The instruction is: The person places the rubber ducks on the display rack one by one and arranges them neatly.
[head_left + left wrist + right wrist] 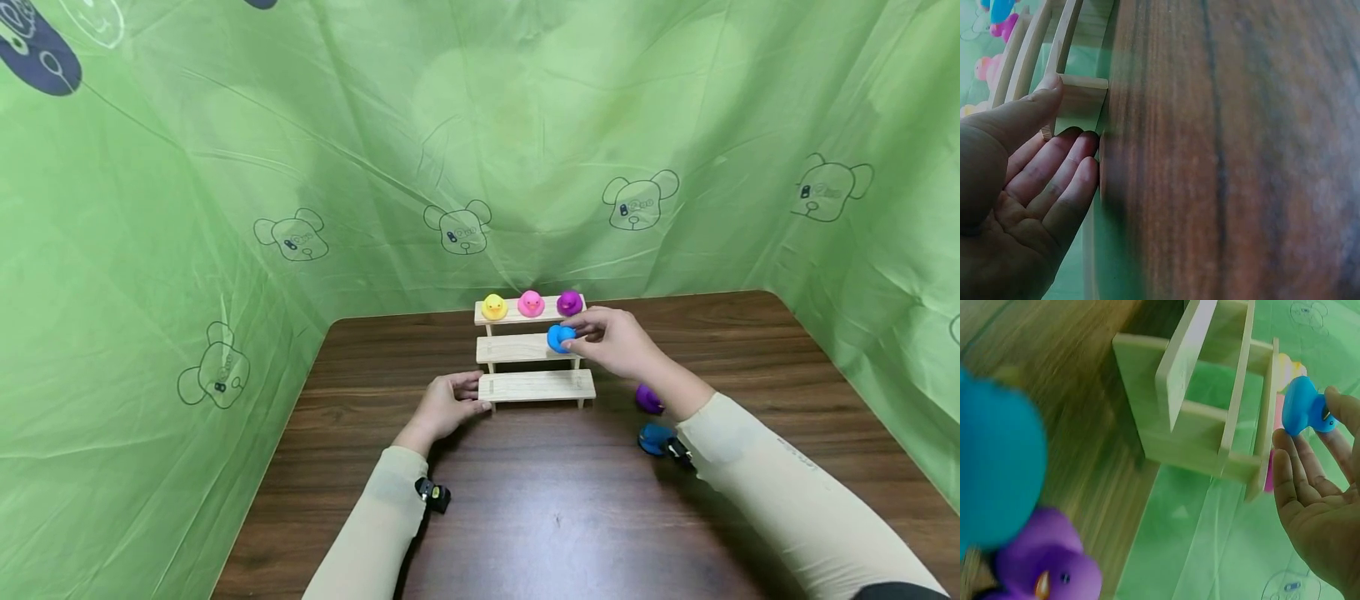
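A three-tier wooden display stand (536,386) stands on the table. My left hand (444,406) holds the left end of its lowest tier, the thumb at the front edge and the fingers behind, as the left wrist view also shows. Between thumb and fingers, my right hand (618,342) pinches a blue rubber duck (560,338) at the right end of the middle tier. In the right wrist view that blue duck (1302,407) is tilted. Along the top tier sit a yellow duck (494,307), a pink duck (531,303) and a purple duck (570,303).
On the brown wooden table (540,500), right of the stand, lie another purple duck (648,398) and a blue duck (655,438), close under my right forearm. A green curtain (547,150) with printed bear heads surrounds the table at the back and sides.
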Demonstrator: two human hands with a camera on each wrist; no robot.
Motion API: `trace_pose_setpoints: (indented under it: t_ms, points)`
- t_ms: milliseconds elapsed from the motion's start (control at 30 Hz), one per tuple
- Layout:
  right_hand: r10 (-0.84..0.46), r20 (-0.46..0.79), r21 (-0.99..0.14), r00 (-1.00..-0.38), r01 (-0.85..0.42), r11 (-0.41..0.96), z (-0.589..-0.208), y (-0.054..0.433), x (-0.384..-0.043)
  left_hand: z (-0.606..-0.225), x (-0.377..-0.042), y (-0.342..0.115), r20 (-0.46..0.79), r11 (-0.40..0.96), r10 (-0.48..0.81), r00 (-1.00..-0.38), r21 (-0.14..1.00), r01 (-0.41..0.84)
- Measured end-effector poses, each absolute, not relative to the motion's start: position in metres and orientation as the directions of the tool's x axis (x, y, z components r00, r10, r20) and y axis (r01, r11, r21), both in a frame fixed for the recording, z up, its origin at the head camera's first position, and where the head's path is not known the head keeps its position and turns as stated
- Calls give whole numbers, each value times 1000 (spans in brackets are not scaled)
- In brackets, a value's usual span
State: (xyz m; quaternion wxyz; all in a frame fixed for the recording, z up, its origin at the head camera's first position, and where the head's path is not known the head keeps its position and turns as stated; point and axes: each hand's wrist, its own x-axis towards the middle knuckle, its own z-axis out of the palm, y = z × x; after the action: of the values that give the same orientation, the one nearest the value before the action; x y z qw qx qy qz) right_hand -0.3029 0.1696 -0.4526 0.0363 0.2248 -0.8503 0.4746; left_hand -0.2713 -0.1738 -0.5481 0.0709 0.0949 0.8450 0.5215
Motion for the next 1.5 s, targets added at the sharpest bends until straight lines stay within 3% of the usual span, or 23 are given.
trace_pose_setpoints:
  t_ms: [667,1500]
  points:
    - [-350,224,-807,-910,-374,457,-465,102,-313,-548,-272,-174,-21,430,234,-972,899,84]
    - [-312,225,-684,-923,-378,624,-474,54,-320,-547,-271,-173,-23,426,238,-971,901,83]
